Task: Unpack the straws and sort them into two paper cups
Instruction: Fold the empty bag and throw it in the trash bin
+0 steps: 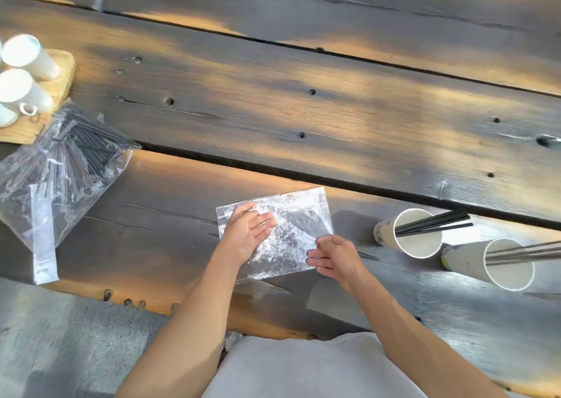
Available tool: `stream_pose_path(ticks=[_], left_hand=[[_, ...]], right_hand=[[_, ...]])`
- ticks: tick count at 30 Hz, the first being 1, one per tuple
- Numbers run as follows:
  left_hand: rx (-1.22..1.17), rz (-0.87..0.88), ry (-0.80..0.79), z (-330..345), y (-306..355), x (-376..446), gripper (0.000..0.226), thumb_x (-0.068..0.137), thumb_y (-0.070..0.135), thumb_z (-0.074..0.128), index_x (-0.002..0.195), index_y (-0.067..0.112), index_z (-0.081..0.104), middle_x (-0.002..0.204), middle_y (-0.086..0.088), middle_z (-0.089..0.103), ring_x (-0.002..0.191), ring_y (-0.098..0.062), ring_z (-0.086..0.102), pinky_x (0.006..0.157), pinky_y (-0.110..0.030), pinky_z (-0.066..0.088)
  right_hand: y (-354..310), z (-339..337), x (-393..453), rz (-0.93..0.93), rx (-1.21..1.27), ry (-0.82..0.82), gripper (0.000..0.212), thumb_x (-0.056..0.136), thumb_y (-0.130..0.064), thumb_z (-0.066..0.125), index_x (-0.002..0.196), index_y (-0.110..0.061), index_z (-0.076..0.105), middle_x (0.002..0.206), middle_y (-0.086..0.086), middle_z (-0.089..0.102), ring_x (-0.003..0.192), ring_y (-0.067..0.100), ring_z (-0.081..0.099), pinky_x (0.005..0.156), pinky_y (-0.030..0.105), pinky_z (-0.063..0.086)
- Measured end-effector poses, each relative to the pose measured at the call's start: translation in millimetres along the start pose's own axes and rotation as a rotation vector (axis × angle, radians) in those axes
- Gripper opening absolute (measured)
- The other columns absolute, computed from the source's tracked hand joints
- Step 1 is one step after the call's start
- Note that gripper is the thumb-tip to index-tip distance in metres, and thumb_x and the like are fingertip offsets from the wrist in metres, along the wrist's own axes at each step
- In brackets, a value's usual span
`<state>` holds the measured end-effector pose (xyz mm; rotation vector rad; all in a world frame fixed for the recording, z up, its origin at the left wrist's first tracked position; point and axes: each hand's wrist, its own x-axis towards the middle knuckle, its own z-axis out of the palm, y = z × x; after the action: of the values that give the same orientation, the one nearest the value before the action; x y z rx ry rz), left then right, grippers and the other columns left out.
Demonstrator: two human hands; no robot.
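Both hands, left hand (247, 235) and right hand (335, 258), press open-fingered on an emptied plastic bag (282, 230), apparently flattening it; next likely calls for the full straw bag (60, 166).

wooden tray (60, 92) sitting at plank table (303, 118) far-left edge | 3 white mugs (21, 87) standing on tray | grey floor (60, 337) lying below table

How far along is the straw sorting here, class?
Done: both cups hold straws, black ones in the near cup, paler ones in the far cup. In hand: the left hand presses flat on an emptied wrapper while the right hand touches its corner. Left: the bag on the left, which holds many straws.
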<state>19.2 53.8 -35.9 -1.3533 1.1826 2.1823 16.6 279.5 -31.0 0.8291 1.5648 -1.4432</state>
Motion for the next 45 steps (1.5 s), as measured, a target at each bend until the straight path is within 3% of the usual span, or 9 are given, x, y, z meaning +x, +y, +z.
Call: stream_pose_path(ticks=[4, 8, 15, 21, 26, 29, 33, 40, 45], left_hand=[[-0.134, 0.115, 0.168, -15, 23, 4, 0.034, 0.104, 0.005, 0.045, 0.135, 0.019, 0.046, 0.112, -0.023, 0.07, 0.103, -0.033, 0.072, 0.097, -0.045, 0.055], [0.174, 0.213, 0.29, -1, 28, 11, 0.026, 0.101, 0.004, 0.053, 0.126, 0.01, 0.057, 0.104, -0.017, 0.072, 0.093, -0.027, 0.075, 0.089, -0.039, 0.06], [0.225, -0.006, -0.159, 42, 18, 17, 0.026, 0.102, 0.007, 0.052, 0.124, -0.003, 0.061, 0.111, -0.021, 0.074, 0.099, -0.029, 0.075, 0.087, -0.034, 0.06], [-0.154, 0.145, 0.077, 39, 40, 31, 0.027, 0.095, -0.003, 0.057, 0.121, -0.001, 0.058, 0.112, -0.021, 0.07, 0.103, -0.029, 0.072, 0.093, -0.037, 0.058], [0.795, 0.432, 0.277, 25, 53, 34, 0.03, 0.091, -0.005, 0.062, 0.115, 0.012, 0.064, 0.109, -0.006, 0.07, 0.082, -0.009, 0.065, 0.064, -0.015, 0.051], [1.177, 0.464, 0.144, 31, 49, 33, 0.041, 0.087, 0.004, 0.071, 0.123, 0.017, 0.06, 0.108, 0.0, 0.063, 0.092, -0.011, 0.06, 0.073, -0.016, 0.045], [1.326, 0.361, 0.131, 40, 45, 36, 0.046, 0.084, 0.005, 0.075, 0.12, 0.025, 0.055, 0.113, -0.001, 0.058, 0.093, -0.014, 0.062, 0.082, -0.032, 0.055], [0.989, 0.304, 0.088, 23, 51, 36, 0.01, 0.085, 0.003, 0.073, 0.093, 0.005, 0.068, 0.08, 0.0, 0.065, 0.076, -0.016, 0.06, 0.064, -0.022, 0.045], [0.792, 0.255, 0.023, 9, 55, 28, 0.011, 0.088, 0.004, 0.072, 0.09, 0.013, 0.065, 0.092, -0.004, 0.071, 0.082, -0.015, 0.06, 0.067, -0.026, 0.045]], right_hand=[[-9, -9, -1, -0.062, 0.02, 0.07, 0.02, 0.096, -0.007, 0.044, 0.112, -0.011, 0.056, 0.099, 0.019, 0.076, 0.077, 0.026, 0.073, 0.069, 0.032, 0.051], [-19, -4, 7, -0.108, -0.052, 0.108, 0.028, 0.091, -0.001, 0.042, 0.115, -0.011, 0.055, 0.09, 0.014, 0.072, 0.07, 0.025, 0.068, 0.062, 0.03, 0.048], [-36, 0, 20, -0.129, -0.169, 0.051, 0.025, 0.09, -0.003, 0.046, 0.112, -0.006, 0.058, 0.082, 0.011, 0.071, 0.067, 0.025, 0.067, 0.055, 0.027, 0.044], [-43, -4, 18, -0.137, -0.346, 0.032, 0.024, 0.093, -0.001, 0.04, 0.111, -0.005, 0.055, 0.084, 0.015, 0.068, 0.063, 0.023, 0.061, 0.047, 0.021, 0.037], [-46, 3, 29, -0.151, -0.497, 0.095, 0.022, 0.091, 0.0, 0.037, 0.1, -0.005, 0.056, 0.075, 0.017, 0.067, 0.051, 0.018, 0.06, 0.049, 0.021, 0.051], [-50, 9, 36, -0.242, -0.774, 0.095, 0.026, 0.08, -0.019, 0.038, 0.096, -0.025, 0.058, 0.085, 0.012, 0.074, 0.071, 0.028, 0.07, 0.071, 0.041, 0.061], [-64, 17, 38, -0.34, -0.924, 0.138, 0.031, 0.086, -0.022, 0.038, 0.107, -0.026, 0.06, 0.099, 0.009, 0.073, 0.091, 0.032, 0.067, 0.084, 0.039, 0.056], [-69, 2, 27, -0.337, -0.402, 0.357, 0.034, 0.094, -0.007, 0.039, 0.124, -0.013, 0.053, 0.097, 0.013, 0.071, 0.065, 0.019, 0.062, 0.05, 0.024, 0.046], [-67, 2, 23, -0.038, 0.041, 0.038, 0.023, 0.101, -0.02, 0.042, 0.123, -0.023, 0.037, 0.067, 0.012, 0.066, 0.042, 0.019, 0.046, 0.04, 0.024, 0.028]])
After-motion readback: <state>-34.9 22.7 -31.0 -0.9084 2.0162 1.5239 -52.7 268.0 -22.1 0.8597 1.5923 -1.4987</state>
